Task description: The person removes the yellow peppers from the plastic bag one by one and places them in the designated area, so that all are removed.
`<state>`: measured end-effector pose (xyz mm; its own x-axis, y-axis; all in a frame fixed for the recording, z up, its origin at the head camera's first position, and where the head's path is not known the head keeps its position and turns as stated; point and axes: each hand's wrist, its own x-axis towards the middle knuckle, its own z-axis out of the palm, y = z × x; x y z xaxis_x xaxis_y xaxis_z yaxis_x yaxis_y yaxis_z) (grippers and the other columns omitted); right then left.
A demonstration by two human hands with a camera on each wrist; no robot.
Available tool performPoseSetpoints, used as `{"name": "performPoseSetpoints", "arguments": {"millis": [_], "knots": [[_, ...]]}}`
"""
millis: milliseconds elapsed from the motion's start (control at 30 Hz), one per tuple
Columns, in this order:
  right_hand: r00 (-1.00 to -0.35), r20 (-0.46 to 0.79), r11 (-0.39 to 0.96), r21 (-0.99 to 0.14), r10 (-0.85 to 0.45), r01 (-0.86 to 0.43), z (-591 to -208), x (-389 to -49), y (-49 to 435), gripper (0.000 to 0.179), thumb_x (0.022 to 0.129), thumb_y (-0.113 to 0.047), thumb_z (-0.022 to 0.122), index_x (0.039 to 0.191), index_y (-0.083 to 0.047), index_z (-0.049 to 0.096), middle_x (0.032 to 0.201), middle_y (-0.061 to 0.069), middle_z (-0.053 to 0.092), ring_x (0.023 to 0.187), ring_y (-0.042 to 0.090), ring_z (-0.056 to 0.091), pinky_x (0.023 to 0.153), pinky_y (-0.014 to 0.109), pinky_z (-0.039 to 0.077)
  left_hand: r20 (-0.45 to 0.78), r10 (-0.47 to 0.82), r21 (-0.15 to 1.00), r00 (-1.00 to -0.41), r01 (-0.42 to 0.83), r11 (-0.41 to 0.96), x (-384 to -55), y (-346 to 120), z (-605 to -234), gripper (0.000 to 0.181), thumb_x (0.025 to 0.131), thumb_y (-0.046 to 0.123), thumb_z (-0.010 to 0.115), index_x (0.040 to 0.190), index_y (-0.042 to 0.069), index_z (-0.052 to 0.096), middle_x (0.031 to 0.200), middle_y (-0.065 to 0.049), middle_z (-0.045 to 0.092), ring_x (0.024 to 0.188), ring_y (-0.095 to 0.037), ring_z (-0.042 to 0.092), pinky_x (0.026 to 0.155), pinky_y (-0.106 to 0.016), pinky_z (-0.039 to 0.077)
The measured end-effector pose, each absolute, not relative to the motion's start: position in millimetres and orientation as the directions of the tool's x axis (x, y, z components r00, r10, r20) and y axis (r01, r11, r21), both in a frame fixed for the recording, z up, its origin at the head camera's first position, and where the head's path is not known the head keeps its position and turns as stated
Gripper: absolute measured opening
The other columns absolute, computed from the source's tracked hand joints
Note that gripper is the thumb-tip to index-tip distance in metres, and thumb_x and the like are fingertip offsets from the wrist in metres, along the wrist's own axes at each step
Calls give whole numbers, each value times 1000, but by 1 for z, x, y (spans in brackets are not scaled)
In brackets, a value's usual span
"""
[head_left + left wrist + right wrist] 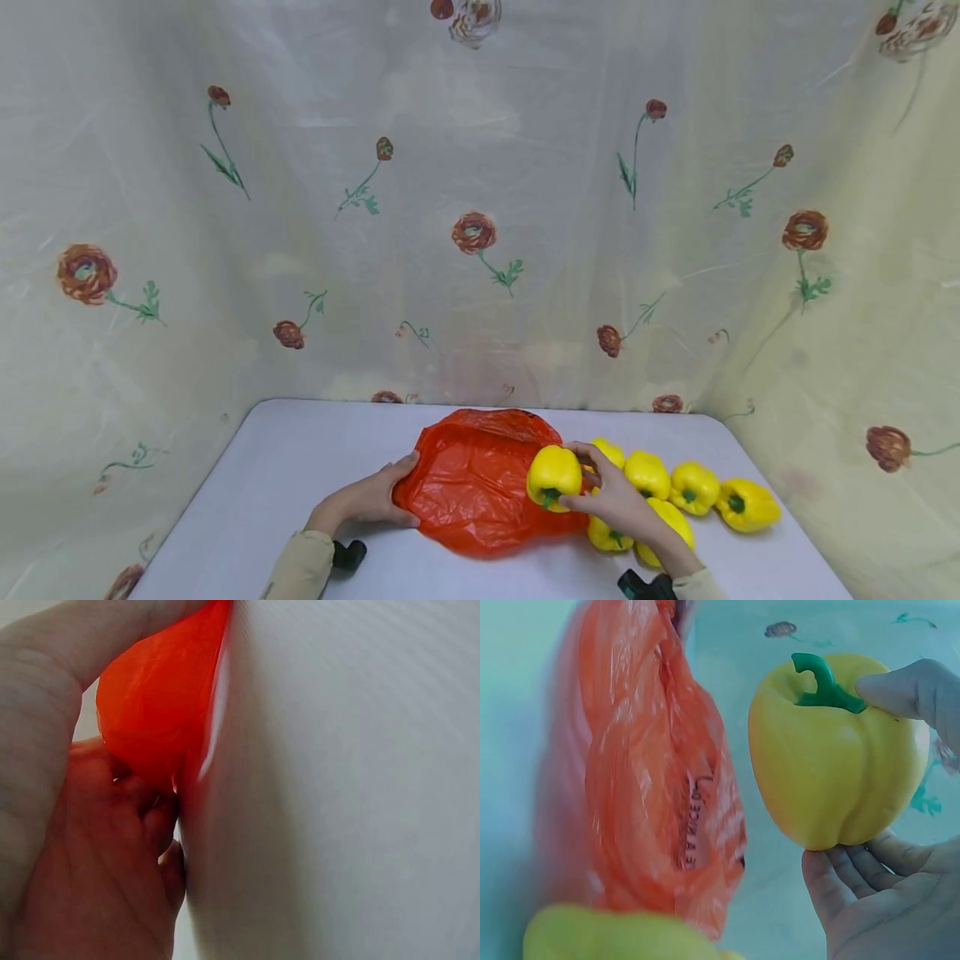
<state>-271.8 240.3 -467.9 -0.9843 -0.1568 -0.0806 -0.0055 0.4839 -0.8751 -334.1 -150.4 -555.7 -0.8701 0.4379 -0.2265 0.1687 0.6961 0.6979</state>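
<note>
A red plastic bag (476, 487) lies puffed up on the middle of the white table. My left hand (375, 496) holds its left edge between thumb and fingers; in the left wrist view the fingers (154, 817) curl against the red plastic. Above the bag's right side, my right hand (615, 500) grips a yellow bell pepper (553, 475) with a green stem. The right wrist view has the thumb by the stem and the fingers under the bottom of this pepper (829, 765). Printed lettering shows on the bag (652, 772) there.
Several more yellow bell peppers (694, 487) lie on the right of the table (315, 442), some partly behind my right hand and forearm. A floral curtain (555, 275) hangs behind the table and along both sides.
</note>
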Motion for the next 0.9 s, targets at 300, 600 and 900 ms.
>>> {"name": "performPoseSetpoints", "arguments": {"millis": [300,600,900], "knots": [[-991,-73,521,-854,-116,2,-468,-256,274,84,74,-35,82,142,-13,37,146,13,39,134,33,40,112,52,35,-217,442,694,-870,181,697,-335,-151,-556,112,70,53,80,156,23,15,162,-2,19,146,-43,16,110,-66,27],[-995,-59,549,-836,-75,8,-471,-236,308,83,79,-28,79,144,-5,32,147,18,37,134,36,40,110,50,38,-199,449,678,-871,208,705,-335,-151,-558,111,71,53,80,156,19,17,162,-3,18,147,-43,15,112,-65,25],[-997,-76,566,-823,-12,56,-474,-219,343,88,83,-31,76,147,-1,23,153,19,29,138,39,33,113,53,31,-208,429,671,-879,190,716,-335,-150,-559,113,69,55,80,156,21,17,162,-2,18,147,-41,15,112,-64,26]]}}
